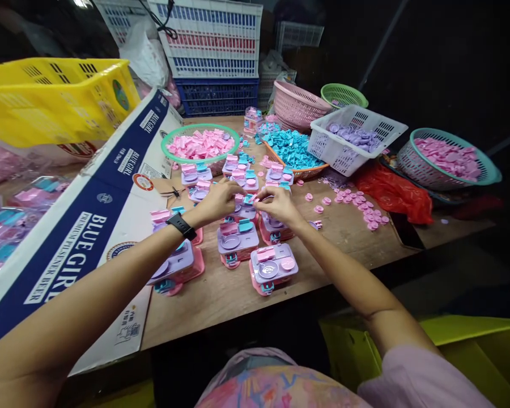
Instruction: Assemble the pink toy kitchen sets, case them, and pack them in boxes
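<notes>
Landmark: the wooden table [357, 238], crowded with small toy units.
Left hand [219, 202]: fingers pinched together on a small pink piece [239, 198], above the table's middle.
Right hand [276, 204]: fingertips closed on a small teal piece [250, 199], touching the left hand's work.
Toy unit [244, 212]: on the table just beneath both hands.
Doing it well: judging by the pinch, keep the pieces square, press gently, wrists steady.
Nearby: basket of pink parts [200, 144] at the table's far side.
</notes>
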`<state>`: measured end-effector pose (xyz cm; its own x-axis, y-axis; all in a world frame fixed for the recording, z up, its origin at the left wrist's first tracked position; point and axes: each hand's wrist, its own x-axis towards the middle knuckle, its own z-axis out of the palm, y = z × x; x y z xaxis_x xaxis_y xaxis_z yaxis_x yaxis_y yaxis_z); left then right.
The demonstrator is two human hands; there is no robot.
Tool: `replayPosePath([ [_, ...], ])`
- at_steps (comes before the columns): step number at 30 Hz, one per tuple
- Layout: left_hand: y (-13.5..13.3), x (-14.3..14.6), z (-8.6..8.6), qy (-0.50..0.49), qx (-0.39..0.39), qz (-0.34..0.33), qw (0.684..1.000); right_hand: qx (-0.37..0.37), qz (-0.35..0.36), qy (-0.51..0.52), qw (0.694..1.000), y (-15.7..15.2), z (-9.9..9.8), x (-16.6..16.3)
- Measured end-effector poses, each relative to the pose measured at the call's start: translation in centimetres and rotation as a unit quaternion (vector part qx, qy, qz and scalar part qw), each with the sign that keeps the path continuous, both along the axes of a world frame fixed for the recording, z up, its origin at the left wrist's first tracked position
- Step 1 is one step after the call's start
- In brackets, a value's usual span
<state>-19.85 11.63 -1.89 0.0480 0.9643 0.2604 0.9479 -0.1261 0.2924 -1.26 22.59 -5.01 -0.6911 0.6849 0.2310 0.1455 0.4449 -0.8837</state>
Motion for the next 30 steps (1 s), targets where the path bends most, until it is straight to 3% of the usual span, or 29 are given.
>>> replayPosePath([
  [6, -1.0, -0.7, -1.1, 0.003, -0.028, -0.012, 1.0, 0.114, 0.01, -0.09, 0.989, -2.1, -0.1, -1.9],
  [14, -0.7, -0.2, -2.7, -0.011, -0.04, -0.007, 0.999, 0.182, 0.039, -0.193, 0.963, -2.5, 0.4, -2.2],
  [19, -0.9, 0.5, -2.8, -0.003, -0.058, -0.049, 0.997, 0.216, 0.027, -0.253, 0.943, -2.3, 0.2, -1.5],
  [23, -1.7, 0.9, -2.6, 0.036, -0.089, -0.028, 0.995, 0.222, 0.002, -0.249, 0.943, -2.4, -0.3, -1.5],
  [30, -2.0, 1.0, -2.0, 0.063, -0.128, -0.022, 0.99, 0.252, 0.033, -0.204, 0.945, -2.4, -1.2, -1.7],
])
